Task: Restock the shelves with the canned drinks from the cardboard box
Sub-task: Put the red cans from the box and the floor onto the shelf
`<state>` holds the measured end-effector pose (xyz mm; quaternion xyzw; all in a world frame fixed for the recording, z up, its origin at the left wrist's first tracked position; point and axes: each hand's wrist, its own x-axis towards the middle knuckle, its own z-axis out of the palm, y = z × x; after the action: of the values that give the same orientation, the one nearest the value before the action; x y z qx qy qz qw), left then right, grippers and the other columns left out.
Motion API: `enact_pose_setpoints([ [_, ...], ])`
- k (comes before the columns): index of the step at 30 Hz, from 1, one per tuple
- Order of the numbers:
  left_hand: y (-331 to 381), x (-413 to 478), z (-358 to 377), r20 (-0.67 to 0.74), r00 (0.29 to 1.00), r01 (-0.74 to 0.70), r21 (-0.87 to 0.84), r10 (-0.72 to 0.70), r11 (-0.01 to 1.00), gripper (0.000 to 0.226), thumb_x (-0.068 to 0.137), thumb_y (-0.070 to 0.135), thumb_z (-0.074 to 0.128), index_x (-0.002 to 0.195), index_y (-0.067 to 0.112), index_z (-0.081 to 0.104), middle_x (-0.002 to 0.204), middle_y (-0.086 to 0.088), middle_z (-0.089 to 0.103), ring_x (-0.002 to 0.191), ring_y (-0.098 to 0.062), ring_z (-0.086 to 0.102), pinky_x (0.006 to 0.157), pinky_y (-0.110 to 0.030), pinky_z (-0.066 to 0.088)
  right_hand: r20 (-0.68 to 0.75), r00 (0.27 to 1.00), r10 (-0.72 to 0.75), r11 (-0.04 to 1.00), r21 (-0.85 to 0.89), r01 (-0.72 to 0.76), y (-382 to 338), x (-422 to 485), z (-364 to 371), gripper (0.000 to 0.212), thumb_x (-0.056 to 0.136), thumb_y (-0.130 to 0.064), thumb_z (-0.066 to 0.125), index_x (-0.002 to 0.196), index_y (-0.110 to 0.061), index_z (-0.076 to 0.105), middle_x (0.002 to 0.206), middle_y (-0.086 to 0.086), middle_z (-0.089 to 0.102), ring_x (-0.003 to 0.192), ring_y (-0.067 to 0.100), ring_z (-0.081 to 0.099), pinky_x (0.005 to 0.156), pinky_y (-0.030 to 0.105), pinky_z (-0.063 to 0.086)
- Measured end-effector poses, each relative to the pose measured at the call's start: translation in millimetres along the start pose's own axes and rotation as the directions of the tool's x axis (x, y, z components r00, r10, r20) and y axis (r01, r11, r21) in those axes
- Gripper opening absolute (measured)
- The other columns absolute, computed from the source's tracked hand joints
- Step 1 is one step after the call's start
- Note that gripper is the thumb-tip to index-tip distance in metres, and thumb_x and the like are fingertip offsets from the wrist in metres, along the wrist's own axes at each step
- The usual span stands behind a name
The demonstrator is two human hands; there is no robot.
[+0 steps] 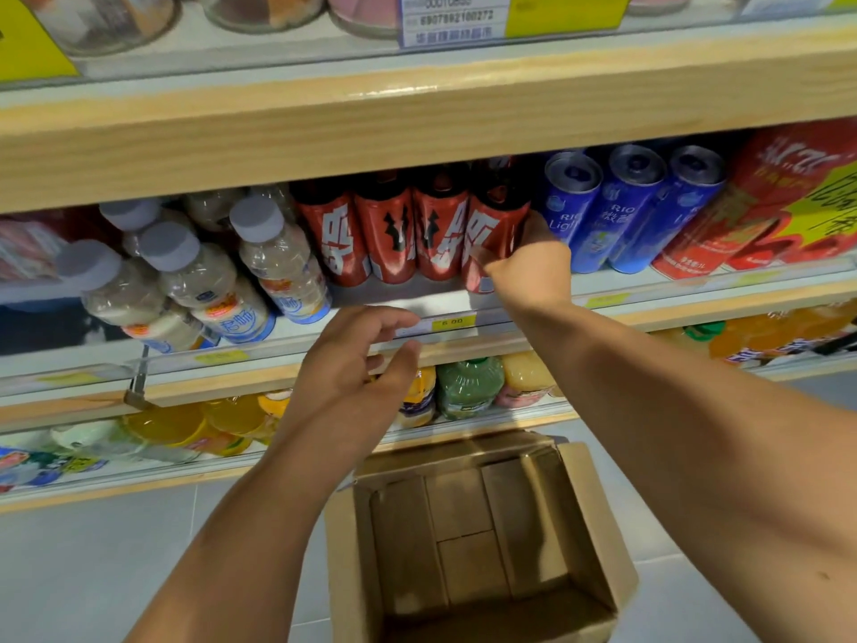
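Several red cans with black tops (399,234) stand in a row on the middle shelf (417,294). My right hand (528,266) grips the rightmost red can (491,225) from its right side, thumb across the front. My left hand (357,359) hovers in front of the shelf edge below the cans, fingers loosely curled and holding nothing. The cardboard box (598,517) sits open on the floor beneath my arms, with no cans visible inside.
Blue cans (621,211) stand right of the red ones, then a red carton (788,197). White-capped bottles (195,276) fill the shelf's left. Juice bottles (468,387) line the shelf below. A price label (452,322) sits on the shelf rail. Grey floor lies around the box.
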<state>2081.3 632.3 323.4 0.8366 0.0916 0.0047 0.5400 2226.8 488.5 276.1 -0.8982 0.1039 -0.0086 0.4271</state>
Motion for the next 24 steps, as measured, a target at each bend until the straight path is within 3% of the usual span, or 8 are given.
enact_pose_setpoints([
  [7,-6.5,-1.2,-3.7,0.010,1.000,0.004,-0.001,-0.004,1.000,0.022,0.086,0.008,0.060,0.078,0.028,0.062,0.101,0.015,0.058,0.093,0.014,0.056,0.069,0.002,0.039,-0.038,0.995,0.096,0.970,-0.220,-0.102,-14.6,11.0,8.2,0.047,0.088,-0.025,0.062,0.124,-0.003,0.042,0.123,0.015,0.058,0.115,0.030,0.056,0.085,0.033,0.044],
  [12,-8.6,-1.0,-5.1,0.010,1.000,0.008,0.018,-0.008,1.000,0.021,0.087,0.011,0.060,0.078,0.030,0.060,0.103,0.014,0.057,0.098,0.001,0.059,0.066,0.003,0.038,-0.085,0.994,0.064,0.963,-0.257,-0.084,-22.3,14.6,14.4,0.046,0.094,-0.020,0.047,0.132,-0.005,0.027,0.124,0.015,0.057,0.114,0.031,0.056,0.085,0.034,0.042],
  [16,-7.1,-2.2,-7.6,-0.004,1.000,-0.007,0.050,0.007,0.999,0.022,0.087,0.014,0.060,0.080,0.035,0.058,0.101,0.017,0.057,0.098,-0.002,0.060,0.063,0.003,0.038,-0.097,0.994,0.046,0.978,-0.200,-0.065,-22.3,11.6,17.5,0.058,0.092,-0.017,0.048,0.141,-0.005,0.019,0.136,0.013,0.048,0.121,0.029,0.052,0.090,0.032,0.041],
  [19,-6.5,-2.9,-9.5,-0.001,1.000,-0.014,0.065,0.015,0.998,0.022,0.088,0.016,0.060,0.082,0.037,0.057,0.101,0.018,0.057,0.097,-0.002,0.061,0.059,0.002,0.038,-0.075,0.997,-0.025,0.994,-0.111,0.017,-24.1,4.4,15.4,0.077,0.088,-0.015,0.053,0.148,-0.010,0.004,0.155,0.005,0.021,0.133,0.024,0.040,0.095,0.031,0.040],
  [21,-6.7,-3.6,-11.3,0.002,1.000,-0.013,0.072,0.012,0.997,0.021,0.088,0.016,0.059,0.083,0.037,0.057,0.100,0.019,0.057,0.095,0.000,0.060,0.057,0.003,0.038,-0.070,0.991,-0.112,0.980,-0.172,0.098,-25.5,-3.6,11.1,0.082,0.086,-0.009,0.053,0.149,-0.010,0.001,0.158,0.004,0.009,0.135,0.020,0.038,0.088,0.032,0.046],
  [24,-8.2,-3.7,-14.6,0.006,1.000,-0.011,0.092,0.011,0.996,0.021,0.088,0.017,0.059,0.085,0.037,0.057,0.099,0.020,0.057,0.092,0.006,0.058,0.062,0.004,0.038,-0.079,0.963,-0.259,0.936,-0.268,0.229,-21.1,-16.8,2.5,0.087,0.076,-0.008,0.059,0.149,-0.011,0.011,0.156,0.012,0.008,0.113,0.033,0.055,0.075,0.032,0.047],
])
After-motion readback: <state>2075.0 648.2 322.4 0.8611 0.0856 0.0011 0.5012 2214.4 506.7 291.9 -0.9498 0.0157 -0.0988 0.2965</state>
